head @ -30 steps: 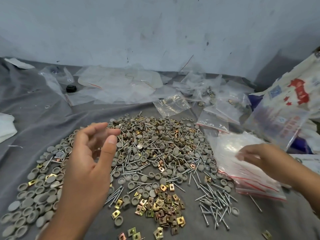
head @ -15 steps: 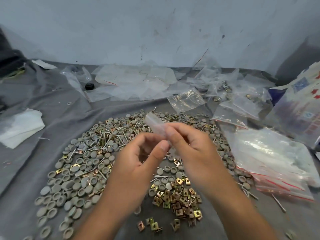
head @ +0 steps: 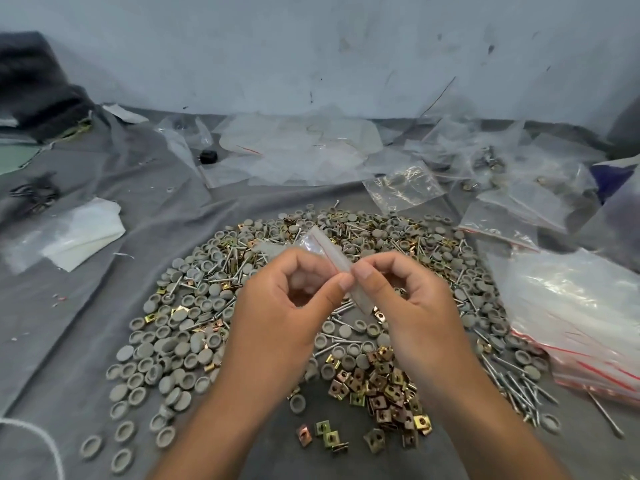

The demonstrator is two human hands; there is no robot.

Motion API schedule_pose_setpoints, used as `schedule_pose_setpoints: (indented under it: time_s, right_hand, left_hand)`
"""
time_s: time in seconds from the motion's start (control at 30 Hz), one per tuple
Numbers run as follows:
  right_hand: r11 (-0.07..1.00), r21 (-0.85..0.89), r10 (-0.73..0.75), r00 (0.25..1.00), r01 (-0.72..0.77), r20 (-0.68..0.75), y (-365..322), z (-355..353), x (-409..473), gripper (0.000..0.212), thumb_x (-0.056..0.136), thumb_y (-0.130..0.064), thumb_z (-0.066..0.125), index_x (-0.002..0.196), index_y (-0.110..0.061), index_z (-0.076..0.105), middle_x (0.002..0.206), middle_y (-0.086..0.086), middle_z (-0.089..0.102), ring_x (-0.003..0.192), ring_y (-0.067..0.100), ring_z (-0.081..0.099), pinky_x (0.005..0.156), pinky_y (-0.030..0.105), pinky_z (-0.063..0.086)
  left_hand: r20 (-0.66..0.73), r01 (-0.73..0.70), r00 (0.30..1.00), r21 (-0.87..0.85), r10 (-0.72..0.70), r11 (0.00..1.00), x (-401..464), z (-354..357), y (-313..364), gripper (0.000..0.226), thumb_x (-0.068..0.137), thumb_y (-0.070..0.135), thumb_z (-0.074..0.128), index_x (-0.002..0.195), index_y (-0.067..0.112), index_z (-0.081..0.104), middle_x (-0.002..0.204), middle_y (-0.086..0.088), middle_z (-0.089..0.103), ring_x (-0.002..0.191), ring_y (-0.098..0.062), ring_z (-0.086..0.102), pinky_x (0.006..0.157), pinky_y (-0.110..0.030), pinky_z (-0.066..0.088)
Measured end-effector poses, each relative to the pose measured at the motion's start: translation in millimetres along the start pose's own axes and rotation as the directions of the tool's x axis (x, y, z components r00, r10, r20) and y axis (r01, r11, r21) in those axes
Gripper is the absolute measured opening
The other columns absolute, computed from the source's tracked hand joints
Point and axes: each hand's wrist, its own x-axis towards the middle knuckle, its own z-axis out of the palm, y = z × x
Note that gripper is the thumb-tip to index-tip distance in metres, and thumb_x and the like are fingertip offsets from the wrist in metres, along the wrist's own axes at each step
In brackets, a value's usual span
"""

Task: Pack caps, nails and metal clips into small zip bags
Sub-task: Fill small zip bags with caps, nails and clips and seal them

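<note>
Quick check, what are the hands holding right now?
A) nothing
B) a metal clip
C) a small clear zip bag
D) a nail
C: both the left hand and the right hand pinch a small clear zip bag with a red line near its top, held above the pile of caps, nails and clips.

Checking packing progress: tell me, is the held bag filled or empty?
Looks empty: the small zip bag pinched by both hands shows clear, flat plastic.

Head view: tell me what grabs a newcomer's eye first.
Two hands, left hand and right hand, pinch a small zip bag at centre. Under them spreads a heap of grey caps, with brassy metal clips nearest the camera. A stack of empty zip bags lies right.
</note>
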Motion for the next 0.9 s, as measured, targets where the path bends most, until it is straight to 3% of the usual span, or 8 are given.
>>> schedule_pose_setpoints:
  time_s: [0.2, 0.33, 0.4, 0.5, 0.63, 0.73, 0.8, 0.9]
  right_hand:
    - [0.998, 0.051, 0.032, 0.994, -0.037, 0.107, 1.8, -13.5, 3.1, 0.015, 0.096, -0.045, 0.063, 0.095, -0.033, 0.071, 0.093, -0.008, 0.072, 0.084, 0.005, 0.068, 0.07, 0.014, 0.053]
    - [0.998, 0.06, 0.007, 0.989, -0.016, 0.149, 0.8, -9.9, -2.5, 0.027, 0.08, -0.054, 0.074, 0.098, -0.034, 0.069, 0.095, -0.006, 0.073, 0.085, 0.011, 0.07, 0.073, 0.028, 0.059]
    - [0.998, 0.052, 0.013, 0.991, -0.02, 0.133, 2.4, -8.8, -3.8, 0.023, 0.081, -0.048, 0.077, 0.096, -0.032, 0.07, 0.094, -0.004, 0.074, 0.085, 0.014, 0.071, 0.073, 0.033, 0.061]
    - [0.998, 0.059, 0.007, 0.993, -0.014, 0.114, 2.6, -12.9, -2.2, 0.003, 0.093, -0.028, 0.073, 0.092, -0.031, 0.072, 0.086, -0.004, 0.076, 0.081, 0.011, 0.073, 0.072, 0.025, 0.058]
    - [0.998, -0.068, 0.01, 1.0, -0.009, 0.003, 2.3, -21.8, -0.5, 0.008, 0.093, -0.029, 0.069, 0.086, -0.027, 0.072, 0.079, -0.007, 0.074, 0.068, 0.006, 0.069, 0.06, 0.021, 0.057]
    - [0.974, -0.226, -0.032, 0.999, 0.025, -0.029, 2.7, -32.4, 0.9, 0.01, 0.093, -0.027, 0.07, 0.083, -0.026, 0.07, 0.067, -0.017, 0.068, 0.054, -0.004, 0.058, 0.048, 0.009, 0.042]
    - [0.95, -0.313, 0.003, 1.0, 0.005, 0.027, 5.3, -37.7, -0.4, 0.011, 0.092, -0.029, 0.07, 0.082, -0.028, 0.069, 0.068, -0.019, 0.067, 0.055, -0.004, 0.058, 0.05, 0.009, 0.043]
    - [0.861, -0.508, 0.146, 0.969, -0.024, 0.201, 9.0, -45.5, -4.9, 0.008, 0.09, -0.038, 0.071, 0.084, -0.036, 0.066, 0.082, -0.026, 0.068, 0.067, -0.003, 0.063, 0.058, 0.017, 0.051]
  left_hand:
    - [-0.052, 0.055, 0.997, -0.03, -0.057, 0.998, 1.8, -1.4, -1.6, 0.027, 0.069, 0.041, 0.083, 0.089, 0.027, 0.072, 0.077, 0.001, 0.076, 0.066, -0.011, 0.072, 0.057, -0.02, 0.054]
    - [-0.055, -0.049, 0.997, 0.211, 0.062, 0.976, -1.5, 1.2, -1.6, 0.017, 0.075, 0.038, 0.082, 0.088, 0.035, 0.072, 0.076, 0.012, 0.074, 0.07, -0.007, 0.071, 0.064, -0.029, 0.057]
    - [-0.055, -0.095, 0.992, 0.309, 0.117, 0.946, -3.0, 2.2, -0.4, 0.018, 0.074, 0.036, 0.083, 0.087, 0.036, 0.071, 0.074, 0.017, 0.072, 0.072, -0.006, 0.07, 0.068, -0.028, 0.057]
    - [-0.031, -0.124, 0.989, 0.323, 0.142, 0.938, -3.2, 2.1, 3.4, 0.021, 0.071, 0.043, 0.082, 0.087, 0.037, 0.071, 0.074, 0.021, 0.071, 0.073, -0.004, 0.07, 0.067, -0.017, 0.054]
    - [-0.045, -0.089, 0.993, 0.342, 0.111, 0.936, -2.0, 1.9, 3.5, 0.014, 0.081, 0.037, 0.077, 0.091, 0.037, 0.067, 0.08, 0.018, 0.069, 0.074, -0.004, 0.067, 0.064, -0.022, 0.055]
    - [-0.152, -0.062, 0.981, 0.358, 0.124, 0.932, -0.4, 0.3, 1.5, 0.023, 0.091, 0.023, 0.07, 0.089, 0.038, 0.054, 0.087, 0.012, 0.064, 0.075, -0.006, 0.065, 0.063, -0.02, 0.052]
    - [-0.174, -0.054, 0.976, 0.405, 0.135, 0.913, -1.3, 1.0, 1.0, 0.029, 0.092, 0.02, 0.068, 0.084, 0.038, 0.047, 0.085, 0.012, 0.064, 0.078, -0.002, 0.065, 0.062, -0.016, 0.052]
    - [-0.111, -0.107, 0.974, 0.542, 0.198, 0.833, -3.4, 0.8, -1.4, 0.032, 0.091, 0.01, 0.066, 0.078, 0.034, 0.05, 0.088, 0.013, 0.065, 0.086, 0.001, 0.064, 0.067, -0.024, 0.055]
